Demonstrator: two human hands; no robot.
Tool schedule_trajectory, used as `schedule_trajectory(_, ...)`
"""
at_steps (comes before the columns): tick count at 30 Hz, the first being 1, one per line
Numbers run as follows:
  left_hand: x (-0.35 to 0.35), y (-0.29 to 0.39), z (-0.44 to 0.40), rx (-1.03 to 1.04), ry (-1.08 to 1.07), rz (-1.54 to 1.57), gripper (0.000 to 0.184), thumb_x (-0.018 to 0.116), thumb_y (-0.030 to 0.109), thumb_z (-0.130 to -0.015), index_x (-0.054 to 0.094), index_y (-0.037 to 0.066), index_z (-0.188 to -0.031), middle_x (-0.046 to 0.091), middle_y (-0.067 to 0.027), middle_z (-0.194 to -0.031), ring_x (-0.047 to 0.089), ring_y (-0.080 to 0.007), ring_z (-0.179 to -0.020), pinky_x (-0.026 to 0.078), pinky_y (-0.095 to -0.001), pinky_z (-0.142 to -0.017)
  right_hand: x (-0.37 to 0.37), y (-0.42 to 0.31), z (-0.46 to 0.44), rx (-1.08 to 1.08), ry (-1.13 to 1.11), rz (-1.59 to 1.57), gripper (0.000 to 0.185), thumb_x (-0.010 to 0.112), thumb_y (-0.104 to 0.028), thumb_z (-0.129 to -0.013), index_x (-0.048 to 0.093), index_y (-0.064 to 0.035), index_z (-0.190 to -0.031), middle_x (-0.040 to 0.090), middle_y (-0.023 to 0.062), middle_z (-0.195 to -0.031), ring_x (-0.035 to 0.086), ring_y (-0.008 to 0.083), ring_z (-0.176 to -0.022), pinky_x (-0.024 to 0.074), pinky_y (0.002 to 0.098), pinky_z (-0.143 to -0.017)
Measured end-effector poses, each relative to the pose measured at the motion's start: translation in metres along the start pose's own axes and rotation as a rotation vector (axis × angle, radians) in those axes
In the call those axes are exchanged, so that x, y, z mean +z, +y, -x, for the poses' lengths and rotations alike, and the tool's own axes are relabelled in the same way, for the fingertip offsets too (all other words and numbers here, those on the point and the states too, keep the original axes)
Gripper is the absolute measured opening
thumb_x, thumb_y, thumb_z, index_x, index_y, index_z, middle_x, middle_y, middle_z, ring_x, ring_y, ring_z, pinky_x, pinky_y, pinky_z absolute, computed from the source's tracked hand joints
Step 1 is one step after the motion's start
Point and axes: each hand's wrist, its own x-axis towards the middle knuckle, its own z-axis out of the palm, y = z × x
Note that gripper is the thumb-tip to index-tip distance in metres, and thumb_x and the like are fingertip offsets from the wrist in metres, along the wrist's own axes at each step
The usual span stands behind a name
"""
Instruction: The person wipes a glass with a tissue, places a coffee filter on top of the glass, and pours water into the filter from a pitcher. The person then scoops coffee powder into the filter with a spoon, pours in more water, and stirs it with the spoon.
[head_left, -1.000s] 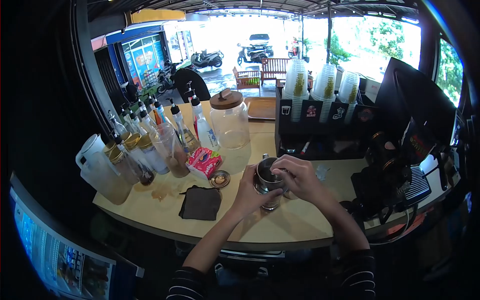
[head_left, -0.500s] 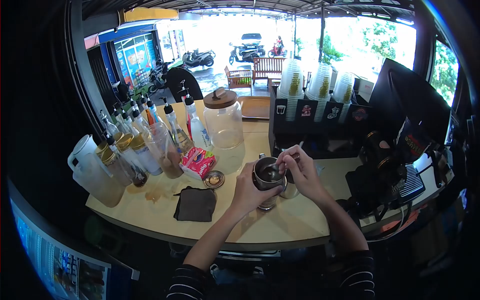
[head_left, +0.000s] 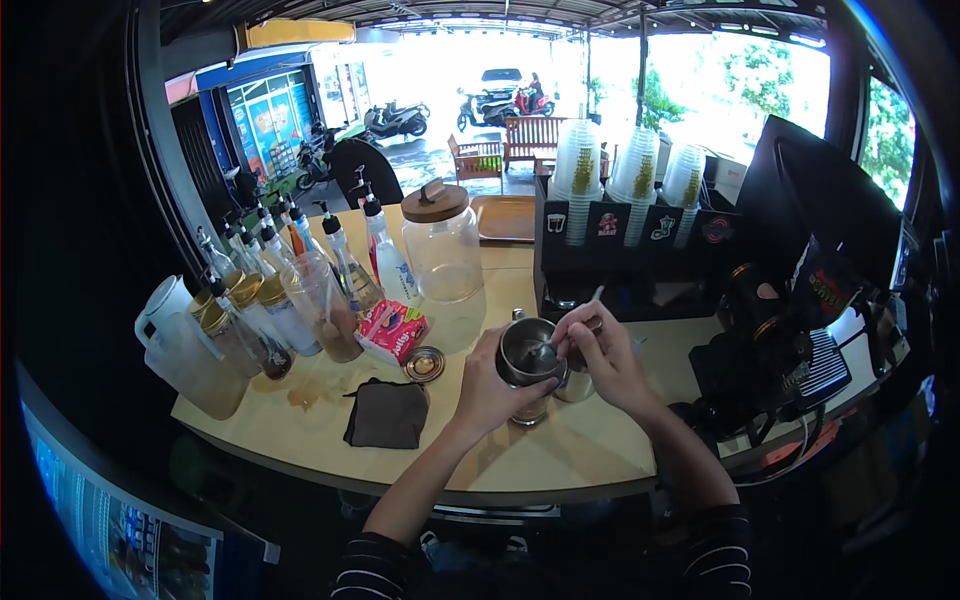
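Observation:
My left hand (head_left: 487,390) is wrapped round a metal cup (head_left: 515,345), tilted so that its dark inside faces me. My right hand (head_left: 605,362) pinches a spoon (head_left: 543,354), whose bowl is down in the cup while the handle end sticks up above the fingers. What the cup contains is too dark to make out. Directly beneath the cup shows the lower part of a clear glass (head_left: 530,412); I cannot tell whether the two touch. Another clear container (head_left: 575,388) stands partly hidden behind my right hand.
Left of my hands lie a folded dark cloth (head_left: 387,414), a round metal lid (head_left: 424,364) and a pink packet (head_left: 392,331). Pump bottles and jars crowd the left side, near a large glass jar (head_left: 443,255). A black cup holder (head_left: 640,262) and dark machine (head_left: 745,365) stand right.
The spoon and my right hand have shifted slightly within and over the cup. My left hand keeps its hold. Outside, a person on a red motorbike has moved left.

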Motion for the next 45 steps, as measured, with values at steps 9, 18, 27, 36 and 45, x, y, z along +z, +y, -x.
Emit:
schedule_trajectory(9, -0.002, 0.002, -0.003, 0.005, 0.016, -0.003, 0.076, 0.088, 0.029, -0.053, 0.053, 0.0, -0.115, 0.062, -0.0114, -0.105, 0.062, -0.0221, -0.099, 0.048, -0.034, -0.089, 0.005, -0.001, -0.002, -0.061, 0.047, 0.014, 0.018, 0.045, -0.018, -0.098, 0.05, -0.0008, -0.094, 0.056, 0.0031, -0.079, 0.054, 0.0072, -0.072, 0.0428, 0.0213, -0.065)
schedule_trajectory(18, -0.001, 0.005, -0.007, 0.061, 0.001, 0.023, 0.077, 0.088, 0.028, -0.053, 0.052, 0.003, -0.116, 0.06, -0.0109, -0.109, 0.061, -0.0232, -0.101, 0.047, -0.035, -0.089, 0.006, 0.0, -0.005, -0.095, 0.136, -0.032, 0.017, 0.045, -0.015, -0.098, 0.051, -0.0004, -0.095, 0.056, 0.0047, -0.08, 0.054, 0.0076, -0.075, 0.0447, 0.0226, -0.069)
schedule_trajectory(27, -0.005, 0.005, -0.011, 0.151, -0.01, -0.052, 0.074, 0.085, 0.021, -0.054, 0.052, 0.005, -0.118, 0.059, -0.0111, -0.111, 0.06, -0.0247, -0.102, 0.047, -0.0354, -0.09, 0.007, -0.004, -0.004, -0.069, 0.105, -0.049, 0.019, 0.041, -0.016, -0.099, 0.05, 0.0003, -0.095, 0.057, 0.0051, -0.084, 0.055, 0.0084, -0.077, 0.0452, 0.0232, -0.072)
schedule_trajectory(36, -0.014, -0.003, -0.013, 0.139, -0.072, -0.079, 0.08, 0.083, 0.025, -0.055, 0.048, 0.01, -0.126, 0.055, -0.0085, -0.121, 0.051, -0.0258, -0.115, 0.029, -0.0421, -0.102, 0.002, -0.005, -0.007, -0.015, 0.025, -0.091, 0.021, 0.039, -0.022, -0.1, 0.046, -0.002, -0.101, 0.057, 0.0067, -0.091, 0.054, 0.0079, -0.078, 0.046, 0.0223, -0.073)
schedule_trajectory(45, -0.018, -0.003, -0.017, 0.245, -0.059, -0.203, 0.082, 0.085, 0.025, -0.054, 0.049, 0.008, -0.126, 0.056, -0.0091, -0.121, 0.053, -0.026, -0.113, 0.033, -0.0397, -0.099, -0.004, -0.017, -0.017, -0.07, -0.026, 0.084, 0.02, 0.039, -0.015, -0.1, 0.05, 0.0015, -0.098, 0.063, 0.007, -0.085, 0.056, 0.0069, -0.069, 0.0464, 0.0215, -0.063)
